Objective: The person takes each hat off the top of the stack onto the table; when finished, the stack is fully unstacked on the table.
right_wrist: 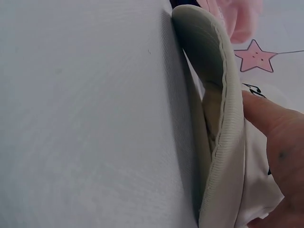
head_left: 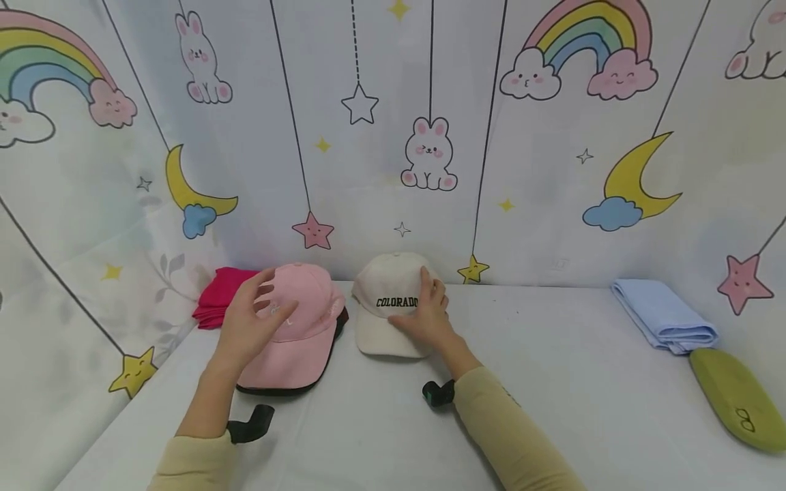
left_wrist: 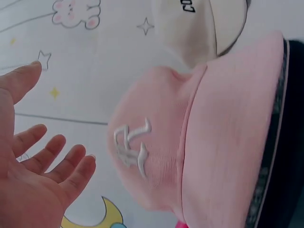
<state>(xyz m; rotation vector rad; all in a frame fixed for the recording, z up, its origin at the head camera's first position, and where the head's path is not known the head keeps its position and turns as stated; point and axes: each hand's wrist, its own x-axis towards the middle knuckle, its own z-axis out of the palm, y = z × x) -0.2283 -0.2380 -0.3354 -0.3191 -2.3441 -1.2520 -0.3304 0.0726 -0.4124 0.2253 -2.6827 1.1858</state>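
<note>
A pink cap (head_left: 301, 307) with white embroidery lies at the left, on top of something with a black brim. Above it hovers my left hand (head_left: 248, 327), fingers spread and apart from the cap; in the left wrist view the hand (left_wrist: 45, 166) is beside the pink cap (left_wrist: 152, 137), holding nothing. To the right, a cream cap (head_left: 387, 334) lettered COLORADO stands with its brim forward. My right hand (head_left: 430, 314) grips its right side, thumb on the front. The right wrist view shows the thumb (right_wrist: 270, 123) against the cream cap just behind its brim (right_wrist: 230, 142).
Folded red cloth (head_left: 215, 300) lies behind the pink cap at the left. At the far right are a folded light blue cloth (head_left: 666, 317) and a green case (head_left: 737, 399) on the white table (head_left: 552, 382). A patterned curtain (head_left: 381, 170) hangs behind.
</note>
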